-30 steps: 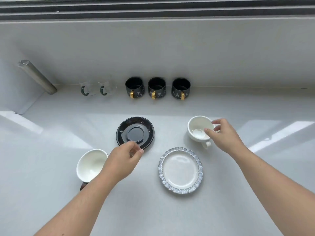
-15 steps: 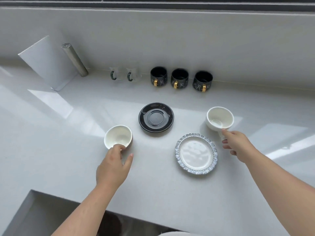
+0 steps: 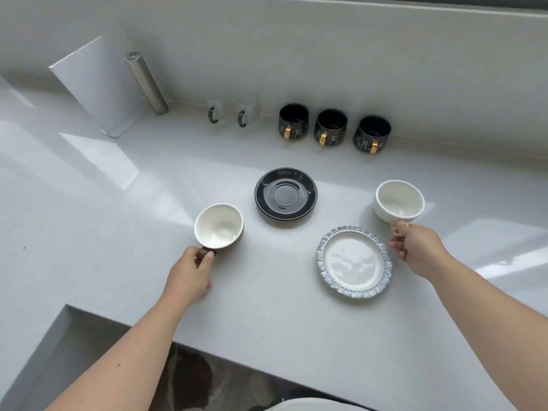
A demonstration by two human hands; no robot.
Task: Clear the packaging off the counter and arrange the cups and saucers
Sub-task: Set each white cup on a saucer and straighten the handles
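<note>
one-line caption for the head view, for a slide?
Left hand grips brown cup, right hand grips white cup, beside two empty saucers.

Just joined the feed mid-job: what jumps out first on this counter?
Two hands each grip a cup by its handle: the left hand a brown cup, the right hand a white cup. Between them lie an empty black saucer and a ruffled-rim plate. Three black mugs line the back wall.
</note>
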